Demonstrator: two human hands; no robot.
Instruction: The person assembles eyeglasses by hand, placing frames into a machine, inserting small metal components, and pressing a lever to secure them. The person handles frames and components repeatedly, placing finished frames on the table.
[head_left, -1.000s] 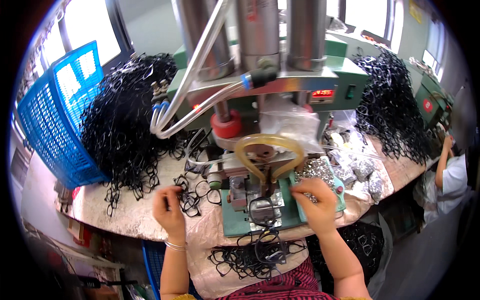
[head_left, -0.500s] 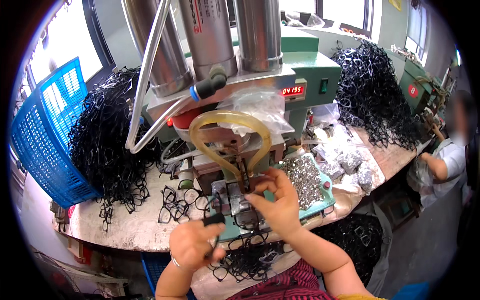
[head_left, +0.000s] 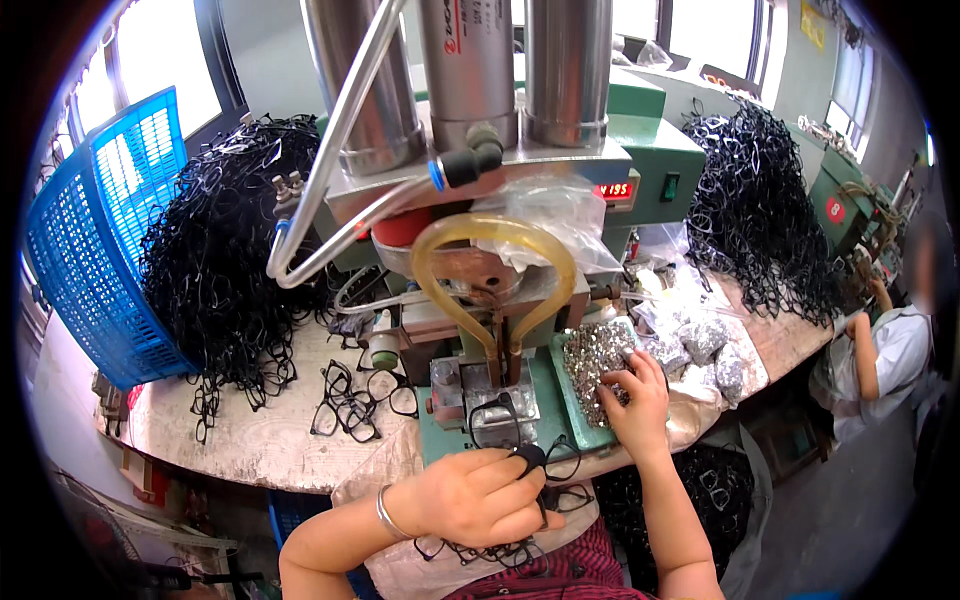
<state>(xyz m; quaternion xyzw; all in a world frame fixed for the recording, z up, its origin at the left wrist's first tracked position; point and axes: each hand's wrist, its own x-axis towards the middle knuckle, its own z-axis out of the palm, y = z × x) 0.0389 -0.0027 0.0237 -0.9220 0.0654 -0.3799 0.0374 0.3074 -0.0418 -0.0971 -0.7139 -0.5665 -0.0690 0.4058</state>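
Observation:
My left hand (head_left: 470, 498), with a silver bangle on its wrist, is closed around a black eyeglass frame (head_left: 497, 443) in front of the press. One rim of that frame lies over the metal fixture (head_left: 523, 400) below the press head. A black cover (head_left: 528, 459) sits on one of that hand's fingers. To the right, my right hand (head_left: 640, 405) reaches into a green tray (head_left: 568, 390) filled with small shiny metal parts (head_left: 600, 350). Its thumb and finger are pinched close together at the parts; what lies between them is too small to make out.
Large heaps of black eyeglass frames (head_left: 235, 240) stand at left, beside a blue basket (head_left: 105, 250), and at right (head_left: 755, 220). Loose frames (head_left: 350, 405) lie left of the press (head_left: 470, 150). Bags of metal parts (head_left: 705, 340) sit beyond the tray. Another person (head_left: 875, 350) works far right.
My right hand has moved from the fixture rightward to the parts tray. My left hand has come right, bringing the eyeglass frame to the fixture. The view has shifted slightly.

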